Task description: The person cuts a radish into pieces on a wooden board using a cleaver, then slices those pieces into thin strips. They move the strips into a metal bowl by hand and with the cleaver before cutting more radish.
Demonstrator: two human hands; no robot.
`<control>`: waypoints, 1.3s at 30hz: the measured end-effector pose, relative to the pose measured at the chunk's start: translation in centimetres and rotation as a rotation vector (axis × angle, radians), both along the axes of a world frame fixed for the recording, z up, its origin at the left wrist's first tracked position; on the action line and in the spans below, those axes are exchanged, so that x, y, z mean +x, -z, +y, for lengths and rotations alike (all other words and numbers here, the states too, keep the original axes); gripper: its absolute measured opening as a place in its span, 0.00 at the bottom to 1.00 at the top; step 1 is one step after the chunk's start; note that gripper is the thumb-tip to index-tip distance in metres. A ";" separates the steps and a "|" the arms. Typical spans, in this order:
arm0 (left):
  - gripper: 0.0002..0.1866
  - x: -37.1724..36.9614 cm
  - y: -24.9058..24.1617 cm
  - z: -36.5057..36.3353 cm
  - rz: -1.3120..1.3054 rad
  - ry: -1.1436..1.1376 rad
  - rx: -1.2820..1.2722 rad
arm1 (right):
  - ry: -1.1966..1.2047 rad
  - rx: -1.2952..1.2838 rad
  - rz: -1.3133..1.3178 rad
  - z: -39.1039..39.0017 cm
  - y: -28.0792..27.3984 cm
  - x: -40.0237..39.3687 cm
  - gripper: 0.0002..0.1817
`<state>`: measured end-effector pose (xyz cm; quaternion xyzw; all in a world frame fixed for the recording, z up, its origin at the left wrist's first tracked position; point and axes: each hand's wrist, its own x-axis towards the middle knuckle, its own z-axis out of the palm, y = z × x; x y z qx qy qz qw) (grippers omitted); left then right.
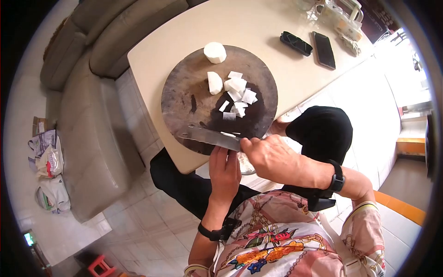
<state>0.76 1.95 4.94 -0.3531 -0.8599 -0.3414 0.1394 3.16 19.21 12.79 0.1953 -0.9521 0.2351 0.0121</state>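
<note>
A wide-bladed knife (210,137) lies across the near part of a round, dark wooden board (180,104). My right hand (272,157) is wrapped round its handle end. Against the near side of the blade is my left hand (224,171), its fingers together and their tips hidden behind the blade; what they hold, if anything, cannot be seen. White slices (236,85) are heaped at the board's middle right. Left of them is a cut white chunk (214,83), and a thick round white piece (215,52) stands at the far edge.
The board rests on a cream table (157,55). Toward its far right are a black case (296,43), a phone (324,50) and a pitcher (346,21). A grey sofa (87,138) is at the left, with bags (51,184) beyond. My knees are beside the table edge.
</note>
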 end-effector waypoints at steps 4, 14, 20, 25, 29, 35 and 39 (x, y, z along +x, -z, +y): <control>0.14 0.0 -0.1 -0.1 0.008 0.000 -0.012 | -0.003 0.071 -0.047 0.7 -1.5 1.5 0.10; 0.12 -0.1 0.2 -0.3 0.065 0.000 0.038 | -0.022 0.010 0.060 -0.1 -0.1 -0.3 0.07; 0.13 -0.3 0.6 -0.3 0.083 0.021 0.038 | 0.007 0.060 -0.036 0.7 -1.2 1.6 0.07; 0.13 -0.3 0.2 -0.3 0.063 0.033 0.037 | -0.015 0.076 -0.021 0.3 -1.0 1.0 0.07; 0.12 -0.1 0.1 -0.3 0.057 0.023 0.017 | -0.052 0.053 0.072 -0.2 0.1 0.0 0.09; 0.12 -0.1 0.5 -0.3 0.051 0.029 0.035 | 0.005 0.038 -0.012 0.8 -1.2 1.8 0.09; 0.13 -0.2 0.4 -0.1 0.049 0.017 0.056 | -0.005 0.060 -0.014 1.2 -1.2 1.7 0.07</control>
